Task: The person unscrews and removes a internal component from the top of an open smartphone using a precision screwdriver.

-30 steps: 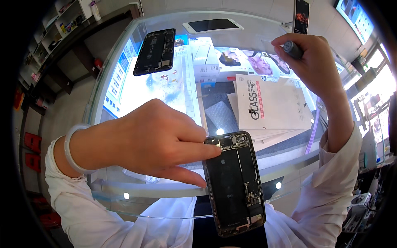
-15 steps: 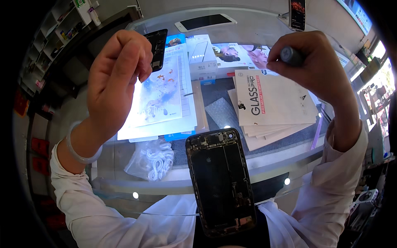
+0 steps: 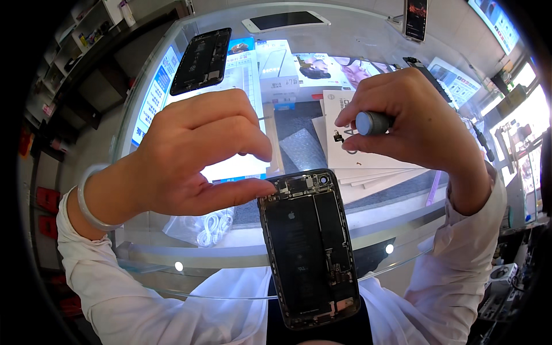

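Observation:
An opened phone housing [image 3: 299, 247], its battery and inner parts showing, stands tilted at the counter's front edge, close to my body. My left hand [image 3: 201, 149] is over its upper left corner, thumb tip at the corner. The other fingers curl, with a gap between thumb and forefinger and nothing seen in them. To the right, my right hand [image 3: 408, 112] grips a screwdriver [image 3: 371, 123] by its grey handle, the round end facing me. Its tip is hidden. Below that hand lies a stack of white screen-protector packs [image 3: 379, 158].
A second opened phone housing [image 3: 201, 60] lies at the far left on lit sheets. White boxes [image 3: 276, 69] and a white phone [image 3: 287, 22] are farther back. A bagged white cable [image 3: 210, 227] lies at the near left. A phone on a stand [image 3: 415, 20] is at the far right.
My left hand has come down and right from the far left to the near phone housing, its pinch loosened. My right hand has moved lower and left with the screwdriver, which has turned.

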Tool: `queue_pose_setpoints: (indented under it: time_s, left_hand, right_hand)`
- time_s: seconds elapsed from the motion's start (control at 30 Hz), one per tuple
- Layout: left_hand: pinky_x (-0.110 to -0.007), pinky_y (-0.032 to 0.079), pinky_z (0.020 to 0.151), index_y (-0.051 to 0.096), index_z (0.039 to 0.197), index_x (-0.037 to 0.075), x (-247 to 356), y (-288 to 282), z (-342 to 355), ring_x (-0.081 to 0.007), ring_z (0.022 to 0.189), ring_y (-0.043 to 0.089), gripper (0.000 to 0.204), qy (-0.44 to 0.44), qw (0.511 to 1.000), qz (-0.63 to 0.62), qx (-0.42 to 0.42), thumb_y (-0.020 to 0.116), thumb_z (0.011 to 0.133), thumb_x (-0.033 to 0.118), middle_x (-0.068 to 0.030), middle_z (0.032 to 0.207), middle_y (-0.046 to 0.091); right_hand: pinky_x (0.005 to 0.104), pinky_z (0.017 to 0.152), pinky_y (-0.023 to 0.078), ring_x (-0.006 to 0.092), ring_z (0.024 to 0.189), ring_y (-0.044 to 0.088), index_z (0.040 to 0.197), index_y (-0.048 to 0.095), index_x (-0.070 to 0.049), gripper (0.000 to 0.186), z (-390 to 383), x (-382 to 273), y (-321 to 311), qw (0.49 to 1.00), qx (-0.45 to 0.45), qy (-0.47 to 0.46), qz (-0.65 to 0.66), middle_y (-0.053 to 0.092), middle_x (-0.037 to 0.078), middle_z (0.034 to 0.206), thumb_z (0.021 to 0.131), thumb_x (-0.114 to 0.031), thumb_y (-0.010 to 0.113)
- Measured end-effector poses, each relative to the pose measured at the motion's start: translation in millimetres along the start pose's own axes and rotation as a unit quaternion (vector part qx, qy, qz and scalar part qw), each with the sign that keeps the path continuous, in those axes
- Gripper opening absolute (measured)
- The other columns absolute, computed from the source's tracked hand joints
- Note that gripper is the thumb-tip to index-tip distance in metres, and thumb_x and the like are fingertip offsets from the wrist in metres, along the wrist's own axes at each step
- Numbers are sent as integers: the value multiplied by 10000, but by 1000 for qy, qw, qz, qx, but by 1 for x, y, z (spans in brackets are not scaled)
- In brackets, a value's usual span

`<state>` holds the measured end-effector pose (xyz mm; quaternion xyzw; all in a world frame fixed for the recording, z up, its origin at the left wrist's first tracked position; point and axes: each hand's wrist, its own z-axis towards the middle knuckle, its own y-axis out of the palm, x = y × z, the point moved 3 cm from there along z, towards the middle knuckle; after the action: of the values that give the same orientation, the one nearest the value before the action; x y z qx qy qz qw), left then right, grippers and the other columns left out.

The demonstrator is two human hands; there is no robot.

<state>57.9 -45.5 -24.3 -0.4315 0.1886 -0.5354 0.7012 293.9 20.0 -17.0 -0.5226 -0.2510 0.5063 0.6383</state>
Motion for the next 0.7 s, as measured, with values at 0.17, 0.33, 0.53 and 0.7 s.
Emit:
queue_pose_setpoints:
  time_s: [0.17, 0.33, 0.53, 0.7]
  left_hand:
    - [-277, 435, 572, 694, 962, 30, -1, 2, 0, -176, 697, 578, 304, 6, 999, 0, -33, 839, 759, 203, -78, 827, 593]
    - [-275, 445, 580, 706, 984, 32, -2, 3, -3, -173, 699, 579, 317, -2, 999, 5, -41, 840, 748, 196, -78, 850, 591]
    - [-273, 453, 585, 712, 1005, 29, -4, 5, -4, -163, 704, 577, 339, -19, 999, -7, -46, 841, 742, 198, -75, 852, 582]
    - [-271, 456, 590, 711, 1014, 22, -5, 7, -4, -163, 707, 579, 343, -22, 998, -15, -53, 836, 746, 198, -74, 854, 579]
  right_hand:
    - [276, 564, 496, 172, 618, 657, 858, 738, -47, 167, 0, 0, 5, 999, -40, 21, -15, 692, 64, 743, 739, -96, 845]
    - [278, 565, 492, 174, 606, 645, 842, 733, -47, 155, 0, -2, 6, 1000, -18, 10, -18, 690, 60, 740, 736, -86, 840]
    - [276, 576, 495, 180, 615, 650, 829, 723, -41, 175, 1, -5, 2, 1000, -12, 3, -2, 693, 61, 744, 711, -79, 846]
    - [279, 566, 493, 189, 637, 675, 828, 723, -42, 196, 3, -20, -1, 995, -3, -32, 90, 691, 73, 738, 692, -88, 856]
